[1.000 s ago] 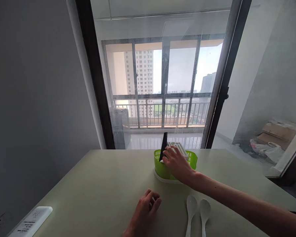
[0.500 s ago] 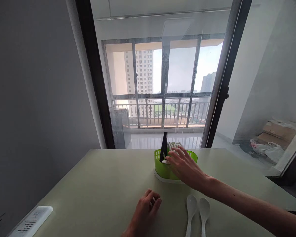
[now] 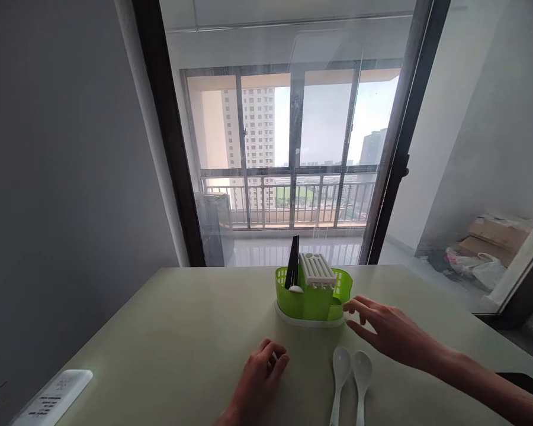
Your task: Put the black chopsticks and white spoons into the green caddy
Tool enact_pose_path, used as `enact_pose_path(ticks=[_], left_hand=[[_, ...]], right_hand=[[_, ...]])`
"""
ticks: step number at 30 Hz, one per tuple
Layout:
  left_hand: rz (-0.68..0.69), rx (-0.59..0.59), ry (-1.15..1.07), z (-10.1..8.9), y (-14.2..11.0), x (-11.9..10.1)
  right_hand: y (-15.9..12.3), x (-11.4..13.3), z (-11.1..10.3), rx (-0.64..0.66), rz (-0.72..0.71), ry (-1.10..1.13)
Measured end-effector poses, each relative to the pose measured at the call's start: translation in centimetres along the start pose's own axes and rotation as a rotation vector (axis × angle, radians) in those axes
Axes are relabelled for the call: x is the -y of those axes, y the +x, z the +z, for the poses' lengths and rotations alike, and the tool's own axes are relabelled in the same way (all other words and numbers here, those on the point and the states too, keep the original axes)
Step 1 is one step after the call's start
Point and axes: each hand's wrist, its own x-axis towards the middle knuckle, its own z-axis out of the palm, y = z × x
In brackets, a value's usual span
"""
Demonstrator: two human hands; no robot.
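A green cutlery holder (image 3: 293,305) with a white base stands toward the far side of the table. Black chopsticks (image 3: 292,266) lean upright in its left part, beside the tip of a white spoon (image 3: 295,289). A white slotted block (image 3: 318,270) sits across its middle. My right hand (image 3: 384,328), fingers spread and holding nothing, hovers at the holder's right front corner. In front of it lie two white spoons, one on the left (image 3: 341,362) and one on the right (image 3: 362,370). My left hand (image 3: 260,376) rests loosely curled on the table, thumb apart, nothing in it.
A white flat device (image 3: 55,393) lies at the table's left edge. Part of a dark object (image 3: 524,384) shows at the right edge. Behind the table (image 3: 182,331) are a glass door and a balcony; boxes and bags (image 3: 493,248) are on the right.
My right hand has left the top of the holder and moved right and toward me, uncovering the white slotted block. My left hand stays in place. The view has shifted slightly.
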Motion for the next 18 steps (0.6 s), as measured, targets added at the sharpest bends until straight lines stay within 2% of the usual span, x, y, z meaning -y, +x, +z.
enact_pose_path(ticks=[4,7,13,16,18], left_hand=[[-0.008,0.002,0.010,0.0,0.0,-0.1],[-0.012,0.006,0.019,-0.1,0.0,-0.2],[-0.006,0.008,0.004,0.0,0.1,-0.1],[-0.011,-0.004,0.007,0.0,0.0,-0.2],[-0.012,-0.004,0.014,0.0,0.0,-0.2]], right_hand=[[-1.8,-3.1,2.0,0.312,0.204,0.262],[-2.6,-4.7,4.0,0.473,0.319,0.542],[-2.7,-5.1,6.9,0.557,0.357,0.672],[-2.4,-4.7,6.8,0.566,0.356,0.674],[-2.2,-4.4,6.0,0.582,0.348,0.666]])
